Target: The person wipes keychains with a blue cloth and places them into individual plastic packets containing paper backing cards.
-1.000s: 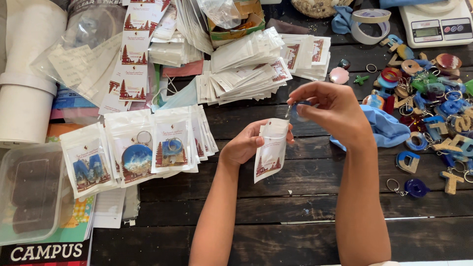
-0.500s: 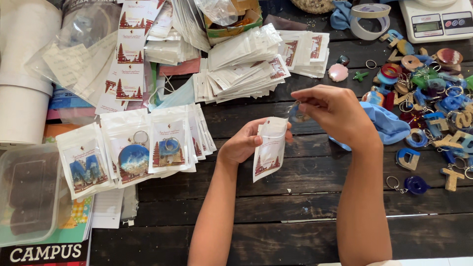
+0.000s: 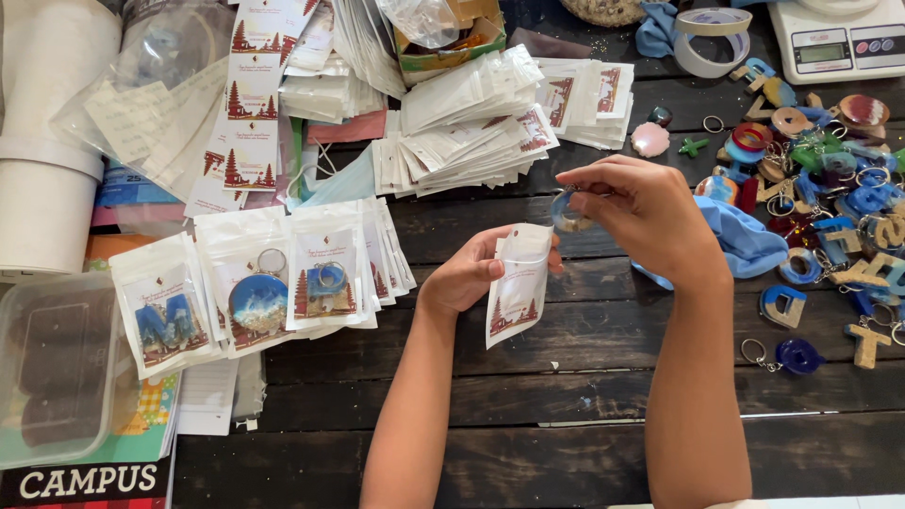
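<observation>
Left hand: the left hand (image 3: 467, 278) is curled, thumb and fingers pinched on the top edge of a small white pouch (image 3: 518, 283), which hangs below it over the dark plank counter (image 3: 528, 377).
Right hand: the right hand (image 3: 641, 212) is nearly closed, its fingertips nipping a round blue keychain (image 3: 569, 212) just above the pouch mouth.
Keychain and pouch: close together; whether the keychain touches the pouch rim cannot be told.
Near left: packed pouches (image 3: 259, 287) lie fanned in a row, each showing a keychain inside, beside a clear plastic box (image 3: 52, 377).
Far: stacks of empty pouches (image 3: 471, 123) lie in heaps.
Right: a blue cloth (image 3: 749, 240) lies just behind the right hand, then a scatter of loose keychains (image 3: 830, 179).
Far right: a tape roll (image 3: 712, 38) and a digital scale (image 3: 844, 38), the scale cut off by the frame edge.
Hidden: most of the held keychain is covered by fingers; its design is unreadable.
</observation>
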